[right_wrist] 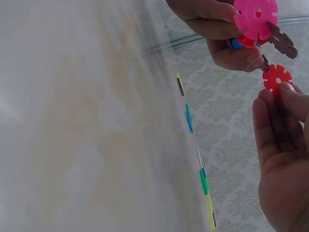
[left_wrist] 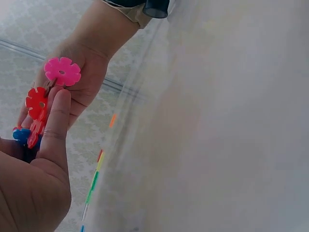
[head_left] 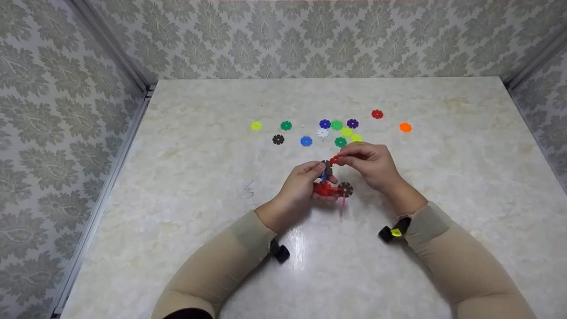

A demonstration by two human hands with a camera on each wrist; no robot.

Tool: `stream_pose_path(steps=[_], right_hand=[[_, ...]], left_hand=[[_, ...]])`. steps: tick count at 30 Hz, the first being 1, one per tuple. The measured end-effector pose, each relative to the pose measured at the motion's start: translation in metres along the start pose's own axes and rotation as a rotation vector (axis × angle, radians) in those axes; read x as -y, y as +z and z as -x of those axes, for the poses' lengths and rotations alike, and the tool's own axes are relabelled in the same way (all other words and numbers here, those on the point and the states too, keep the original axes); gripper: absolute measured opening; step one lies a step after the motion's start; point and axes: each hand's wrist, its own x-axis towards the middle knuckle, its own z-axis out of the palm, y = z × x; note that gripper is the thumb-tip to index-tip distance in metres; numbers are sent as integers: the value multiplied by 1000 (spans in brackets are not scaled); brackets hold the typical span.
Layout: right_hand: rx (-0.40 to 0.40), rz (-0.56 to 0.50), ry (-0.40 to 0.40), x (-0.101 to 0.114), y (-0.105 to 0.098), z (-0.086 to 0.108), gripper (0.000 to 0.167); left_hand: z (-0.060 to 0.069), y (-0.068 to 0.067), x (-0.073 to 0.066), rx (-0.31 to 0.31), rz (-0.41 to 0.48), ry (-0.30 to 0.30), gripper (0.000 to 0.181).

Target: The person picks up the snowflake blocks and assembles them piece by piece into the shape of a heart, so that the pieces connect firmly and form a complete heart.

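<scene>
My left hand [head_left: 297, 182] holds a joined chain of notched plastic discs above the table. A brown disc [head_left: 328, 167] stands at its upper end, under my left thumb. Below it come a blue disc [head_left: 324, 177], red discs [head_left: 324, 188], a second brown disc [head_left: 345, 189] and a pink disc [right_wrist: 247, 17]. My right hand [head_left: 373, 166] pinches a single red disc [right_wrist: 276, 76] between thumb and fingertips. That disc's edge meets the rim of the upper brown disc; whether their notches interlock I cannot tell. Fingers hide part of the chain.
Several loose discs lie flat beyond my hands, among them a blue one [head_left: 306, 141], a white one [head_left: 323, 133] and a black one [head_left: 278, 139]. An orange disc [head_left: 405, 127] lies at the right. Patterned panels [head_left: 292, 40] rise behind the table [head_left: 186, 146].
</scene>
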Motion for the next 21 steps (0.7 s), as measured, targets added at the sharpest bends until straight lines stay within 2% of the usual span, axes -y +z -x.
stream_pose_path(steps=[8,14,18,21], right_hand=[[49,-27,-79,-5,-1,1,14],[62,-12,-104,-6,0,1,15],[59,-13,-100,-5,0,1,15],[37,-15,-60,-5,-1,0,17]], left_hand=[[3,-1,-2,20,2,-9,37],[4,-1,-2,31,9,-27,37],[3,0,-1,36,-2,-5,38],[2,1,-2,31,-22,26,38]])
